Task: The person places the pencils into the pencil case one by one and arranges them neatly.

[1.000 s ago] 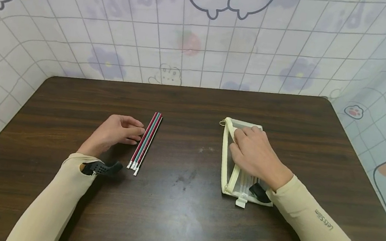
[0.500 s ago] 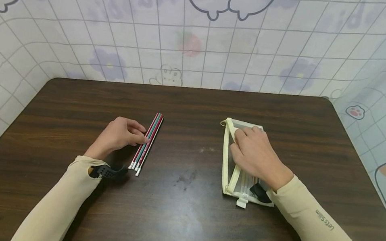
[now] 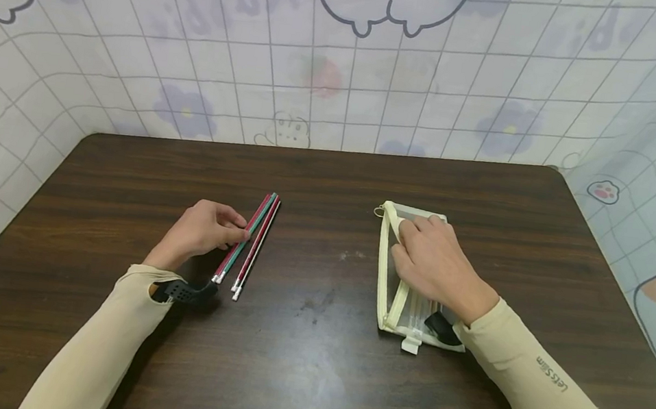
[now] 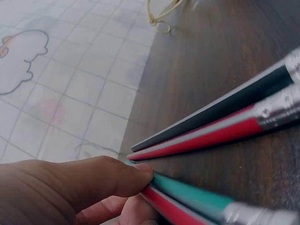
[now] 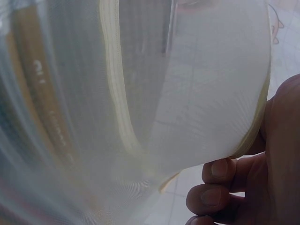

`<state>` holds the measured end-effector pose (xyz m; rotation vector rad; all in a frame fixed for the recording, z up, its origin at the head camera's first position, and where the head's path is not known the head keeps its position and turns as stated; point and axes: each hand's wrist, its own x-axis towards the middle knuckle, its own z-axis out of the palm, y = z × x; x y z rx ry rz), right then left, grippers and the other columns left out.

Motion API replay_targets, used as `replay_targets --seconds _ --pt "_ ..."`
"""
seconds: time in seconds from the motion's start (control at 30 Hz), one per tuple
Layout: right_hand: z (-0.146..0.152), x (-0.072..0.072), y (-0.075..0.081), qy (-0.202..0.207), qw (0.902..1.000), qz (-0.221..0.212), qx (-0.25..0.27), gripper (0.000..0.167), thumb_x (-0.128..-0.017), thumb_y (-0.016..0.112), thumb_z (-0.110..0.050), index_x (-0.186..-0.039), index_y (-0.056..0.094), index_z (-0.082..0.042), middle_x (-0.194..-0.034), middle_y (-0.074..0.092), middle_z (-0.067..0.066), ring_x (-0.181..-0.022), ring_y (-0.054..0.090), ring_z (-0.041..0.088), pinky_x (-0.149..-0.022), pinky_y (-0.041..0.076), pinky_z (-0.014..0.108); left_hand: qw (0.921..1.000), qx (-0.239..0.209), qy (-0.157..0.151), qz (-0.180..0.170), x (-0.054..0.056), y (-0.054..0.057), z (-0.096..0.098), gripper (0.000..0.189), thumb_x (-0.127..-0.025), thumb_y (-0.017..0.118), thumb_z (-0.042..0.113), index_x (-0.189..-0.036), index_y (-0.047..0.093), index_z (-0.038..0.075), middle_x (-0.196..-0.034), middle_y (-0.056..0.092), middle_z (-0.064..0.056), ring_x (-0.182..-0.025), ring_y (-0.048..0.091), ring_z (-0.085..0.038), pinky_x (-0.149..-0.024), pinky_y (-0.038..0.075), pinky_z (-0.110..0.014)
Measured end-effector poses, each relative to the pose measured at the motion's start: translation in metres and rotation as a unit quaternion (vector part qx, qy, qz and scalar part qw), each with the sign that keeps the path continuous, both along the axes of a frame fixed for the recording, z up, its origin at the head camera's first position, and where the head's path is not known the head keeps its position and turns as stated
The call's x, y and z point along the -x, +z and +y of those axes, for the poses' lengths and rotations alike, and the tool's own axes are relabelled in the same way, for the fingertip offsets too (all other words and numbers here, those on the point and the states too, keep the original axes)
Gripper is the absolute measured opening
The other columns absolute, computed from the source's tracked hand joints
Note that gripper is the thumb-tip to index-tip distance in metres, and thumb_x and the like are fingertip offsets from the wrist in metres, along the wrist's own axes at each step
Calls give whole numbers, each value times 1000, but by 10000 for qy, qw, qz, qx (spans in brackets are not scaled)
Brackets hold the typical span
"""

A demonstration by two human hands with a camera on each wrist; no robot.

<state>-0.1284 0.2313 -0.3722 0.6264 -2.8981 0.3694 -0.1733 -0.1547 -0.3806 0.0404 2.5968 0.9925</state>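
In the head view my left hand (image 3: 200,229) pinches a green pencil (image 4: 192,192) and a red pencil (image 4: 171,208) between thumb and fingers. Their eraser ends point toward me. Just right of them, another red pencil (image 4: 206,138) and a dark pencil (image 4: 220,105) lie side by side on the table, a narrow gap away. On the right, my right hand (image 3: 436,257) grips the pale yellow zippered edge of a see-through pencil case (image 3: 382,274), which gapes on its left side. Through its mesh the right wrist view shows a brown pencil (image 5: 40,79) with lettering.
The dark wooden table (image 3: 306,367) ends at a wall covered in a white gridded cloth (image 3: 370,72). A small ring (image 3: 378,210) hangs at the case's far left corner, and a white tag (image 3: 411,344) sticks out at its near edge.
My left hand has moved right onto the pencils and closed on two of them. That pair has swung left at its eraser ends, apart from the others. The right hand stays put.
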Motion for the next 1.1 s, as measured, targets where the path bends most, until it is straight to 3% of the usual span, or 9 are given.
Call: replay_targets --seconds 0.2,0.6,0.77,0.97,1.1 --pt "0 0 0 -5 10000 -4 14 23 -94 42 -14 -70 44 -13 -70 45 4 -71 40 25 -67 32 32 9994 -342 -62 -83 1 0 -4 29 -98 71 24 -119 71 5 -107 77 -12 -86 74 -16 -89 65 -39" --pt "0 0 0 28 10000 -26 14 25 -94 41 -13 -69 43 -14 -69 43 3 -69 37 23 -67 28 30 9908 -1261 37 -482 3 4 -8 32 -102 63 15 -127 63 -4 -114 73 -18 -84 75 -13 -83 66 -29" --pt "0 -1 0 25 10000 -27 18 25 -94 41 -13 -69 43 -13 -69 43 3 -69 37 23 -67 28 30 9804 -1851 67 -678 5 5 -8 33 -102 60 11 -128 59 -9 -108 75 -12 -83 76 -12 -82 67 -31" --pt "0 0 0 37 10000 38 29 25 -94 42 -13 -69 43 -13 -69 43 4 -69 37 23 -66 30 30 9617 -2582 34 -920 5 6 -8 39 -103 57 8 -135 53 -14 -101 75 -5 -82 76 -10 -81 67 -30" --pt "0 0 1 28 10000 75 32 25 -94 42 -14 -69 43 -13 -69 44 4 -70 38 24 -67 30 31 9525 -2855 33 -1058 4 8 -8 44 -104 58 9 -141 50 -13 -104 74 -5 -84 76 -9 -82 67 -29"
